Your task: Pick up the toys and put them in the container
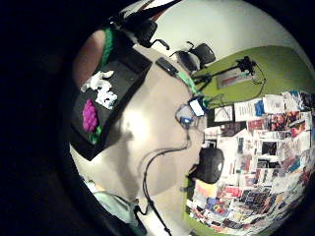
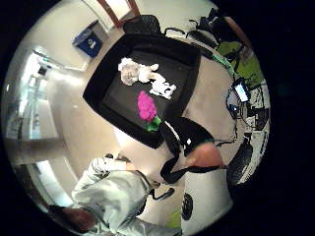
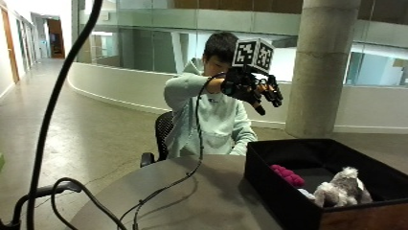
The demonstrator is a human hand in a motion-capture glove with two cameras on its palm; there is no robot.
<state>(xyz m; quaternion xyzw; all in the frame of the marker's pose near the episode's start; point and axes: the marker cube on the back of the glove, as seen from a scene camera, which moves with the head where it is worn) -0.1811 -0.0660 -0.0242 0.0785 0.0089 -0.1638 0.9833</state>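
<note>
A black container (image 3: 275,194) stands on the right part of the round grey table (image 3: 204,196). Inside it lie a purple grape-shaped toy (image 3: 287,176) and a grey-white plush animal (image 3: 341,189). The palm views look down into the container (image 2: 106,86): the purple toy (image 2: 146,106) with a green tip, a grey plush (image 2: 134,71) and a small white toy (image 2: 163,89) beside it. The same purple toy (image 1: 89,115) and white toys (image 1: 102,88) show in the other palm view. My gloved right hand (image 3: 252,88) is raised high above the table, left of the container, fingers relaxed, holding nothing.
The person sits on a black chair (image 3: 163,132) at the table's far side. A black cable (image 3: 185,177) runs from the glove down across the tabletop. A concrete column (image 3: 319,72) stands behind the container.
</note>
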